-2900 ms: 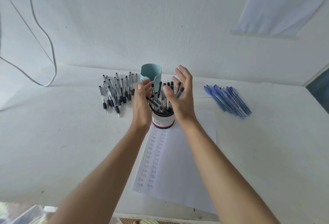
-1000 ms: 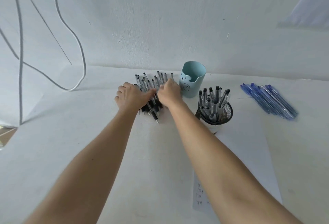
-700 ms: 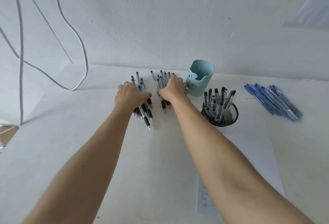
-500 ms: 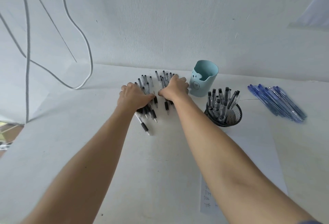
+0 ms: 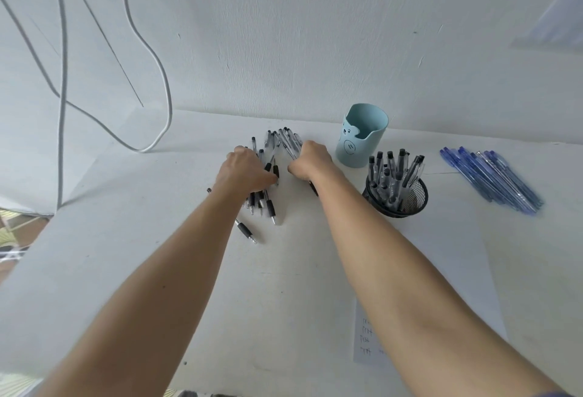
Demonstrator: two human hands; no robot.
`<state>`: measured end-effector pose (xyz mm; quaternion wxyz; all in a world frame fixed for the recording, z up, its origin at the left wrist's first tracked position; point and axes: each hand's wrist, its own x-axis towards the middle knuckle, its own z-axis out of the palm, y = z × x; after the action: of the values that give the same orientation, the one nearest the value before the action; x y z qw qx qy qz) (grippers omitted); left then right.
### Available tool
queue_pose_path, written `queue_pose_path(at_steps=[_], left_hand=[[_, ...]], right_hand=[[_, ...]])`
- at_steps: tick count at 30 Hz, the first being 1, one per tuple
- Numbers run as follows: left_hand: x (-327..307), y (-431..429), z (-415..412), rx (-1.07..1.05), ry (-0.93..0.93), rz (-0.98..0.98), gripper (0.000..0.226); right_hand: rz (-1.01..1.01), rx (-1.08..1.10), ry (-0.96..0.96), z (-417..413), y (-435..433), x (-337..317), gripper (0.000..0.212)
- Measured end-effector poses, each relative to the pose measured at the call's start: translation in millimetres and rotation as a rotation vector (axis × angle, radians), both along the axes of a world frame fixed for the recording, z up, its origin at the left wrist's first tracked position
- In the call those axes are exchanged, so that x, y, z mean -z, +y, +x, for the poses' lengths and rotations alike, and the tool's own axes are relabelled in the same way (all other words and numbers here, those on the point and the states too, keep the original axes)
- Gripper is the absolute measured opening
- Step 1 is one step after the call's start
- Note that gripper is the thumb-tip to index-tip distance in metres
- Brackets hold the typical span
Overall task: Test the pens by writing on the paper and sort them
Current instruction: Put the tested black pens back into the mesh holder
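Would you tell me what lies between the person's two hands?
Loose black pens lie between the left hand and the right hand, seen in the head view.

Bright diffuse daylight, soft shadows, no glare, sharp centre, wide-angle bending at edges

a white cable (image 5: 170, 106) loops down the wall (image 5: 315, 33) near the surface (image 5: 126, 207); a grey cable (image 5: 64, 81) hangs beside it. patterned floor (image 5: 19, 229) shows past the surface's left edge.

Clear plastic pens (image 5: 281, 140), metal mesh cup (image 5: 417, 197)
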<state>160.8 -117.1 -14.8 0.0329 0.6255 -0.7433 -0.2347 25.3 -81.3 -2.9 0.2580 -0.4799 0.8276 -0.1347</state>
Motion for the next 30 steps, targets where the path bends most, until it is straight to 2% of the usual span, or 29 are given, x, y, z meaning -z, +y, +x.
queue_pose_path(at_steps=[5, 7, 12, 16, 19, 21, 24, 27, 30], left_hand=[[1.2, 6.9, 1.2, 0.061, -0.009, -0.04, 0.025], [-1.3, 10.2, 4.0, 0.079, -0.002, -0.03, 0.016], [-9.5, 19.3, 18.5, 0.014, 0.066, 0.045, 0.034], [-12.5, 32.0, 31.6, -0.062, 0.165, 0.043, 0.035], [-15.6, 43.8, 39.3, -0.132, 0.349, 0.048, 0.032], [-17.4, 53.6, 42.8, -0.137, 0.596, 0.069, 0.024], [-20.5, 71.4, 42.9, -0.182, 0.981, 0.085, 0.008], [-19.8, 87.5, 40.7, -0.235, 1.161, -0.098, 0.009], [-15.5, 107.2, 39.4, -0.24, 1.2, -0.314, 0.019]], right_hand=[[0.037, -0.038, -0.027, -2.2, 17.4, -3.7, 0.012], [0.039, -0.035, -0.044, -2.1, 24.4, -3.0, 0.021], [-0.006, 0.045, -0.154, 3.6, 42.0, 1.6, 0.045], [-0.116, 0.101, -0.238, 7.9, 54.5, 7.2, 0.035], [-0.21, 0.122, -0.317, 10.6, 64.5, 7.5, 0.039], [-0.295, 0.1, -0.37, 13.3, 72.6, 8.0, 0.04], [-0.503, 0.074, -0.402, 19.5, 85.5, 5.8, 0.025], [-0.704, 0.081, -0.456, 27.2, 100.0, 3.3, 0.023], [-0.827, 0.116, -0.558, 33.3, 113.5, 5.5, 0.025]])
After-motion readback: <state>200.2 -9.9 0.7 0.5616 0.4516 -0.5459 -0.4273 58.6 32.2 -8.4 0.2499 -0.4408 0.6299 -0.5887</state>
